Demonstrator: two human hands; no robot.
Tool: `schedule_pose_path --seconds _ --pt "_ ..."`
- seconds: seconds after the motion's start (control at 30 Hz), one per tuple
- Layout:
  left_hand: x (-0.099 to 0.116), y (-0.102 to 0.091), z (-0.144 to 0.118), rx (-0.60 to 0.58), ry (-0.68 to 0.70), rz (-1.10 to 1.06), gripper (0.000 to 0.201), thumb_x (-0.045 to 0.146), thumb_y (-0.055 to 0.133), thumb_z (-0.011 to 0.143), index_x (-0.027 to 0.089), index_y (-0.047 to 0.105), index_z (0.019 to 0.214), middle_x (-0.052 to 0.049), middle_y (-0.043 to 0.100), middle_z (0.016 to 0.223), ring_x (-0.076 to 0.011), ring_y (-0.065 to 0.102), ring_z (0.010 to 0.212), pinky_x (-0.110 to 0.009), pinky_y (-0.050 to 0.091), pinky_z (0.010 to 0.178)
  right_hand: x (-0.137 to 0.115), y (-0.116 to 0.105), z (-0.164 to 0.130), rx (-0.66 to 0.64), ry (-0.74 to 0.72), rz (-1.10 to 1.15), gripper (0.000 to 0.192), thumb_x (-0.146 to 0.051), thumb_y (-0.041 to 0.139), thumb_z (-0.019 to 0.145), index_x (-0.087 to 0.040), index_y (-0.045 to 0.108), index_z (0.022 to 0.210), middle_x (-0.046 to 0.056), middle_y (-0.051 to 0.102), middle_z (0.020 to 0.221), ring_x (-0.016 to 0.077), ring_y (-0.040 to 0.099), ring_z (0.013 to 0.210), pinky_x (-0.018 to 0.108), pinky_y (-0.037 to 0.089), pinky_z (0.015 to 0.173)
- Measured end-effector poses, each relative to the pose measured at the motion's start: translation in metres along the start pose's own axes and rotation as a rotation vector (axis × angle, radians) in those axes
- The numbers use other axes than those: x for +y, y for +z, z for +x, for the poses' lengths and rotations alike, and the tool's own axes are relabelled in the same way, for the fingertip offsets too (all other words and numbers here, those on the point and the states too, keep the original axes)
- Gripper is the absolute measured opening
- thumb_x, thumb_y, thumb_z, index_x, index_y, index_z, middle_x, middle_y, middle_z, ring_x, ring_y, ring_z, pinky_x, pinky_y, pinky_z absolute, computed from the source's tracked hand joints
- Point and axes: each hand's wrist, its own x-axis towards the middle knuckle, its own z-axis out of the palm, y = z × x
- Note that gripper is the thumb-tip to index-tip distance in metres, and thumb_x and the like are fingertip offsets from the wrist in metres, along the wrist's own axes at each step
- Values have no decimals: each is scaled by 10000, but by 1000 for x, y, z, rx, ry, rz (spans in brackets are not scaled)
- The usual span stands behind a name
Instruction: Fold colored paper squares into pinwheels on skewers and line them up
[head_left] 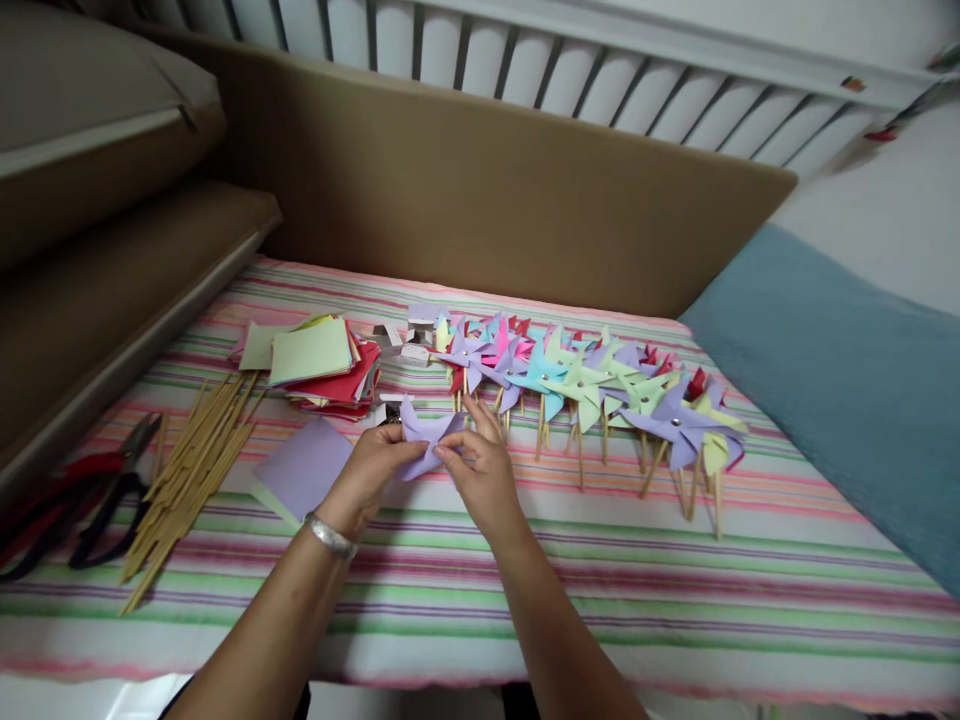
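A purple paper pinwheel (426, 436) with folded blades is held up between my two hands. My left hand (379, 462), with a silver bangle on its wrist, pinches the paper's left side and centre. The thumb and index finger of my right hand (480, 462) are closed on its right edge, while the other fingers are raised. Just left of my left hand lie square purple sheets (304, 462) with a pale green one under them. A small open box (388, 408) stands behind the pinwheel, partly hidden by it.
Finished pinwheels on sticks (585, 385) crowd the right. At the left are stacked coloured paper squares (315, 355), wooden sticks (191, 480) and black-handled scissors (120, 495). Small boxes (415, 340) stand at the back, before a brown board (465, 190). Brown cushions (127, 280) border the left.
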Motion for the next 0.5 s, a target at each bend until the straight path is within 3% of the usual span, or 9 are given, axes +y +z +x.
schedule_pose_path --seconds 0.5 --pt "2 3 -2 -15 -23 6 167 224 756 519 129 716 651 -29 679 595 -109 551 506 -215 397 545 1 6 -1 38 30 -66 62 -181 632 703 -215 636 652 70 465 1360 276 315 1302 513 231 1051"
